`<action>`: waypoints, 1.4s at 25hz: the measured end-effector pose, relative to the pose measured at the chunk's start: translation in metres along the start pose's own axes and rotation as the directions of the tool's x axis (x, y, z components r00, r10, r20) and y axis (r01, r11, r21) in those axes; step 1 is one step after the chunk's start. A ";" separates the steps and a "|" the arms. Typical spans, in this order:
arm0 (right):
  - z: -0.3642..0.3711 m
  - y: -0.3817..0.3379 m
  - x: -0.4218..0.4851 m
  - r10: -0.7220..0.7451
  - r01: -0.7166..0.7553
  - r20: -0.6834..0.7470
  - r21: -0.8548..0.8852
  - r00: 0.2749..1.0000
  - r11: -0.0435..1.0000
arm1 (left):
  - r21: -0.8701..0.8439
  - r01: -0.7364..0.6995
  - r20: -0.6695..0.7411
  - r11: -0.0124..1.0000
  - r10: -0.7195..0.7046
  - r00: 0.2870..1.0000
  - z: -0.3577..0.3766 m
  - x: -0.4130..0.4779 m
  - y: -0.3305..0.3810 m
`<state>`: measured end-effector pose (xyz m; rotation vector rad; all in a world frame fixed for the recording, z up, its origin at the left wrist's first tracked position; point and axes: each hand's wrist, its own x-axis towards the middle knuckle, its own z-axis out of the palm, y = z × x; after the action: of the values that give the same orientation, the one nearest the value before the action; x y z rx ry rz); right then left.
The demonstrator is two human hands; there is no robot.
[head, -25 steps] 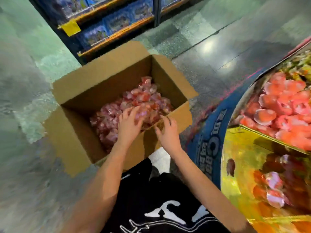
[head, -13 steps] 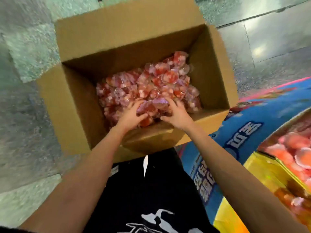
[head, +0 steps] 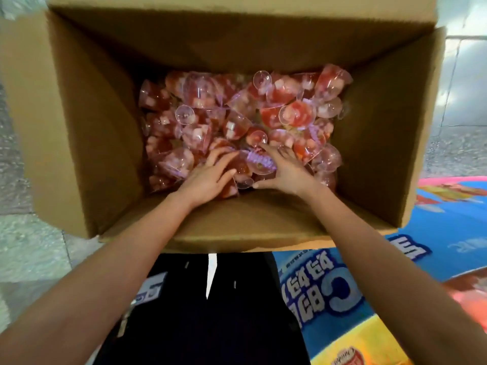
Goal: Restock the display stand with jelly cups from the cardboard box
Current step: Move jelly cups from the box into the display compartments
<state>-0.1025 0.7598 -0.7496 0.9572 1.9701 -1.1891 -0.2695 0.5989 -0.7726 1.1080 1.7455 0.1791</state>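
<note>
An open cardboard box (head: 87, 127) fills the head view, its bottom covered with a heap of red jelly cups (head: 295, 114) in clear stemmed plastic. Both my hands are down inside it at the near end of the heap. My left hand (head: 208, 177) lies on the cups with fingers spread and fairly straight. My right hand (head: 286, 169) rests beside it, fingers reaching forward over the cups and thumb pointing left. A few cups with a purple lid edge (head: 259, 160) sit between the two hands. The display stand (head: 395, 291) shows only as a blue and yellow printed panel at the lower right.
The box flaps stand open on all sides, and the near wall (head: 237, 227) crosses under both forearms. Grey tiled floor (head: 23, 180) shows left and right of the box. My dark clothing (head: 210, 312) fills the bottom centre.
The camera has dropped much closer over the box and the stand's trays have left the view. Both hands went from the box rim down onto the cups.
</note>
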 end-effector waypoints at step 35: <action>-0.074 -0.085 -0.144 -0.077 0.359 -0.406 0.685 0.910 0.634 | -0.521 -0.218 -0.273 0.825 0.081 0.959 -0.097 -0.083 0.109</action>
<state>-0.1080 0.7629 -0.5670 1.4274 1.8810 -2.2230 -0.2781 0.6341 -0.6082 0.8128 1.6550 0.8923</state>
